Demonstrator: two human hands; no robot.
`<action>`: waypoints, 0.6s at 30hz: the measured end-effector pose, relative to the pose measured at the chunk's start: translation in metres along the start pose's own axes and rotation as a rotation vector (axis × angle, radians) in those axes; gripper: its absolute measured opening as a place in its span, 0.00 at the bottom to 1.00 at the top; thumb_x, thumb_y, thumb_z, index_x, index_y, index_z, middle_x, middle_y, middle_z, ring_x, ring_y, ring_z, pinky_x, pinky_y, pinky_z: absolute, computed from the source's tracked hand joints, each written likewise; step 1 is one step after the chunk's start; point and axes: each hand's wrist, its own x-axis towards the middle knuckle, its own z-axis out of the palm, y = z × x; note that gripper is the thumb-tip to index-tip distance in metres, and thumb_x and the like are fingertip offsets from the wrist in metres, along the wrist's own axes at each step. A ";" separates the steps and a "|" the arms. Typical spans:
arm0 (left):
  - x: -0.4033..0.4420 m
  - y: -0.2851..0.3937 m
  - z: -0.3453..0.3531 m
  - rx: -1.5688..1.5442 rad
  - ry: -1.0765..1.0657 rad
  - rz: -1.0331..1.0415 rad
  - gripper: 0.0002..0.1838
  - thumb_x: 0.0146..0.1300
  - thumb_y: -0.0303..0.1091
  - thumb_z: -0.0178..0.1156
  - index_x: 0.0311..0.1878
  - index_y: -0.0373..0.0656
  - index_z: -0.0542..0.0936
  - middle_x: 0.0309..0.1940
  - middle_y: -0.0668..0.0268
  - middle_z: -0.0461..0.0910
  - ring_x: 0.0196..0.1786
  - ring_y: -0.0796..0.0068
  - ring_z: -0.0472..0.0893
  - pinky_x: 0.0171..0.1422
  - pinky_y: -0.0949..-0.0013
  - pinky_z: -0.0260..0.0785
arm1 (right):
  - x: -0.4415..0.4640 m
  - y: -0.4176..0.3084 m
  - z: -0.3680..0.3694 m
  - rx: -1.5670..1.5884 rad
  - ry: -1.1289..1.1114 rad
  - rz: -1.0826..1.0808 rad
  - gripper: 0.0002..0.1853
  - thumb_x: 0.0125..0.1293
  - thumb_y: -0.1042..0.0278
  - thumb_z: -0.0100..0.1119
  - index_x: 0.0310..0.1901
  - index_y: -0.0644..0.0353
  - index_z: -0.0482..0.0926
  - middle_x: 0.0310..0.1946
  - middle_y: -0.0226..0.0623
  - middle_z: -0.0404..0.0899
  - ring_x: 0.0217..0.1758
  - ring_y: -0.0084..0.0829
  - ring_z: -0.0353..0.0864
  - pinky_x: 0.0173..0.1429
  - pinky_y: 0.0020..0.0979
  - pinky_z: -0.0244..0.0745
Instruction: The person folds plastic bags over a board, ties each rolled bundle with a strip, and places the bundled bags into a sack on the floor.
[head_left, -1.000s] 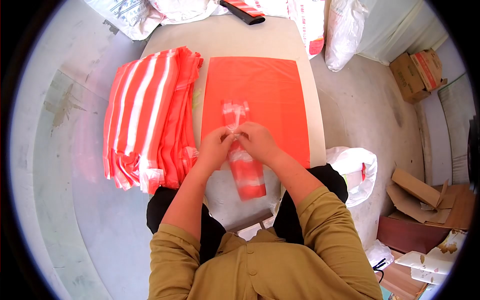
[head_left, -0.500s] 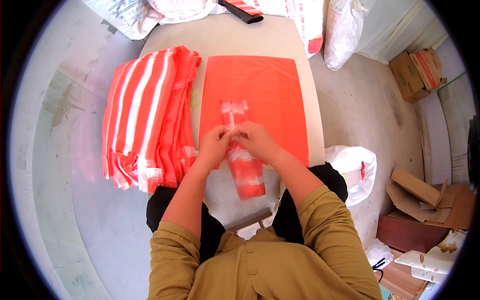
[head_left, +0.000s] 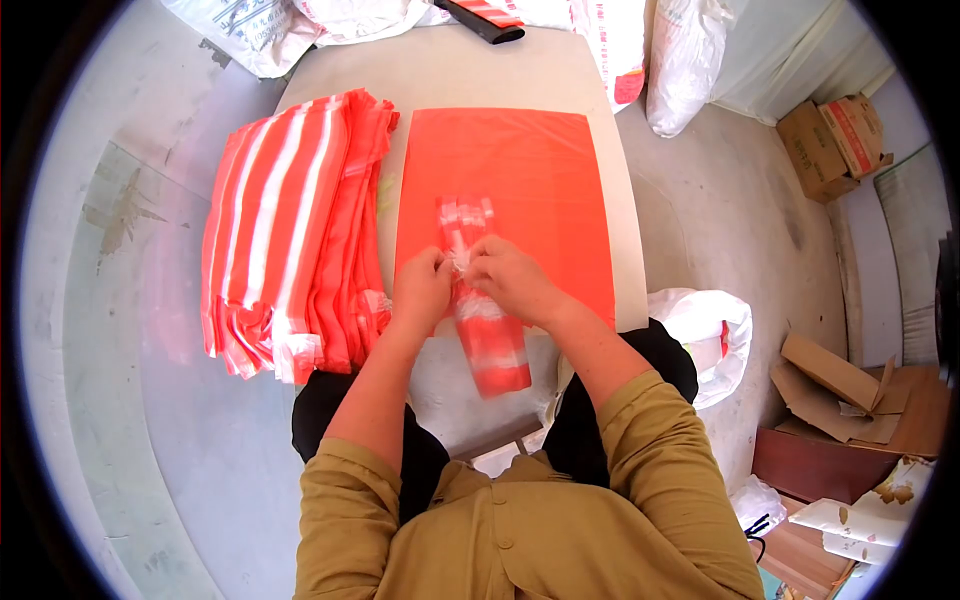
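Observation:
A narrow, folded bundle of red-and-white striped plastic bags (head_left: pixel 492 350) lies over the near edge of a flat red plastic sheet (head_left: pixel 520 170), its lower end hanging past the edge. Around its gathered middle is a whitish plastic strip (head_left: pixel 460 258). My left hand (head_left: pixel 424 288) is closed in a pinch just left of that strip; what its fingertips hold is too small to make out. My right hand (head_left: pixel 512 278) lies over the bundle's middle, fingers bent and pinched at the strip. A thick stack of striped plastic bags (head_left: pixel 270 220) rests to the left of my left hand.
The work table (head_left: pixel 400 70) bears the sheet and stack. White sacks (head_left: pixel 365 18) and a black-edged roll (head_left: pixel 485 22) sit at its far end. An open white sack (head_left: pixel 705 345) stands right of my knee. Cardboard boxes (head_left: pixel 832 148) are farther right.
My hands have drawn slightly apart at the bundle's middle, the left shifting a little left. The whitish strip between them shows more. Bundle, sheet and stack stay nearly in place.

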 end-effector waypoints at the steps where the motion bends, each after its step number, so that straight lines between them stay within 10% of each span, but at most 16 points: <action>1: -0.001 0.002 -0.001 0.099 0.029 0.026 0.08 0.71 0.32 0.57 0.40 0.36 0.78 0.31 0.53 0.81 0.34 0.53 0.82 0.41 0.55 0.73 | -0.001 0.004 0.000 -0.015 -0.024 -0.011 0.02 0.62 0.75 0.63 0.35 0.63 0.81 0.43 0.39 0.76 0.51 0.42 0.77 0.55 0.38 0.74; 10: 0.001 0.020 -0.014 0.228 0.020 -0.142 0.11 0.69 0.34 0.57 0.47 0.36 0.76 0.42 0.46 0.83 0.45 0.41 0.81 0.52 0.48 0.73 | -0.012 0.008 -0.008 -0.012 0.090 0.130 0.11 0.66 0.72 0.61 0.49 0.63 0.78 0.44 0.43 0.78 0.53 0.41 0.78 0.57 0.37 0.76; 18: -0.023 0.002 -0.017 -0.278 -0.276 -0.254 0.23 0.71 0.42 0.59 0.63 0.38 0.70 0.40 0.60 0.83 0.38 0.71 0.83 0.41 0.66 0.74 | -0.021 -0.006 -0.031 0.220 -0.082 0.493 0.30 0.72 0.68 0.56 0.73 0.61 0.59 0.61 0.47 0.73 0.61 0.39 0.78 0.62 0.37 0.77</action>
